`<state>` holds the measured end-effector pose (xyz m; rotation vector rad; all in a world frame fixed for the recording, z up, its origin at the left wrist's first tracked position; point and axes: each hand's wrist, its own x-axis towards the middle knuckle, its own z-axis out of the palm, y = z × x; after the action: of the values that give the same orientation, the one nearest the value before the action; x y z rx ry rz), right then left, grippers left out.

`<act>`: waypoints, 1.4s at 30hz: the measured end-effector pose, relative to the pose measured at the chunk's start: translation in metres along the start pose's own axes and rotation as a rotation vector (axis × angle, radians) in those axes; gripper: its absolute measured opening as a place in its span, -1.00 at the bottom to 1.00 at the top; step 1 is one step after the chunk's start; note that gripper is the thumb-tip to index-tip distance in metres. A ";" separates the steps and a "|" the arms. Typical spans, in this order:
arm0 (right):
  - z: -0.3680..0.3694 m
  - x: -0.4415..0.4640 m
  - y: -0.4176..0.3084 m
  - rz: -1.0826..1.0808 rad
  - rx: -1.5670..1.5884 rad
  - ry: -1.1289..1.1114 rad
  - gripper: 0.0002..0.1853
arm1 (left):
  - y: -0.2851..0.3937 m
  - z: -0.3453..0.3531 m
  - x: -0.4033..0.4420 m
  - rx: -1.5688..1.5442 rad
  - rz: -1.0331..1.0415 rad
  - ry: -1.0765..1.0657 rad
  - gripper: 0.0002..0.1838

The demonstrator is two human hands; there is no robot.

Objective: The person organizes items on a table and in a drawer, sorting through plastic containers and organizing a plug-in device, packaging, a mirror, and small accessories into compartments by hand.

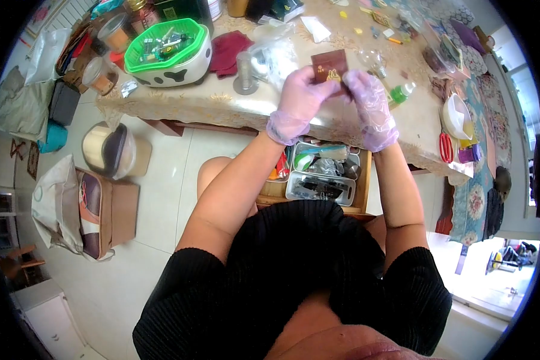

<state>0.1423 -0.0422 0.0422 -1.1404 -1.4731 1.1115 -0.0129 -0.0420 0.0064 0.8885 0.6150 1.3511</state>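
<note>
My left hand (303,101), in a thin translucent purple glove, grips the lower left edge of a small dark brown packet (329,65) with gold print on its face. My right hand (371,109), gloved the same way, is closed at the packet's right edge with its fingers curled; its fingertips are partly hidden. Both hands are over the near edge of the cloth-covered table (234,103). Left of them are a clear crumpled plastic bag (275,63) and a grey cylinder on a round base (245,73). A green-and-clear bottle (402,92) lies by my right hand.
A green basket in a white tub (168,45) holds small items, beside a dark red cloth (229,53). Below the table edge, an open drawer (359,201) contains trays of small things. Red-handled scissors (445,147) and a white bowl (456,117) are at the right.
</note>
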 end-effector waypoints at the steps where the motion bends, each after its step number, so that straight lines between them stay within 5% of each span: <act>1: 0.004 -0.001 -0.003 0.000 0.000 0.000 -0.81 | -0.001 0.000 0.000 0.043 0.022 -0.032 -0.79; 4: 0.012 -0.006 -0.011 0.064 -0.046 0.045 -0.88 | -0.002 -0.003 0.002 0.059 0.009 -0.006 -0.74; 7: 0.006 -0.005 -0.003 -0.125 -0.236 0.106 -0.93 | -0.017 -0.005 0.006 0.196 0.154 0.033 -0.70; 9: -0.001 0.000 0.001 -0.696 -0.752 0.248 -0.89 | -0.010 -0.007 0.007 0.107 -0.047 0.025 -0.67; 10: -0.004 0.002 -0.001 -0.697 -0.754 0.251 -0.89 | -0.004 -0.009 0.007 0.020 -0.249 0.021 -0.63; 12: -0.009 0.004 -0.005 -0.959 -0.935 0.259 -0.79 | 0.003 -0.011 0.005 -0.244 -0.282 -0.115 -0.52; 15: -0.014 0.002 -0.009 -1.026 -1.083 0.164 -0.74 | 0.012 -0.007 0.000 -0.412 -0.293 -0.117 -0.58; 19: -0.014 0.007 0.002 -1.106 -0.998 0.058 -0.67 | 0.002 -0.007 0.001 -0.107 -0.177 -0.030 -0.72; 22: -0.009 0.009 0.010 -0.968 -0.901 0.270 -0.74 | 0.003 -0.005 0.001 -0.124 -0.140 0.058 -0.76; 24: -0.007 0.002 0.010 -0.215 -0.214 0.341 -0.84 | 0.005 -0.004 0.003 -0.108 -0.110 0.090 -0.80; 28: -0.004 -0.008 -0.007 0.094 -0.077 0.128 -0.77 | 0.005 0.000 -0.001 -0.024 -0.107 0.091 -0.81; 32: 0.009 -0.012 -0.004 -0.060 -0.329 0.149 -0.76 | 0.006 0.010 -0.010 -0.013 -0.026 0.134 -0.77; 34: 0.011 -0.014 -0.003 -0.085 -0.283 0.131 -0.83 | -0.015 0.006 -0.003 -0.087 0.146 0.097 -0.70; 37: 0.009 -0.011 0.011 0.057 -0.035 0.124 -0.77 | -0.022 -0.005 0.004 -0.057 0.067 -0.057 -0.68; 42: -0.013 -0.035 -0.008 0.032 -0.018 0.033 -0.68 | -0.015 -0.002 -0.001 0.211 0.336 0.084 -0.80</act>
<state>0.1585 -0.0766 0.0476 -1.1933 -1.4459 1.0985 -0.0059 -0.0428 -0.0074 1.1477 0.7043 1.6518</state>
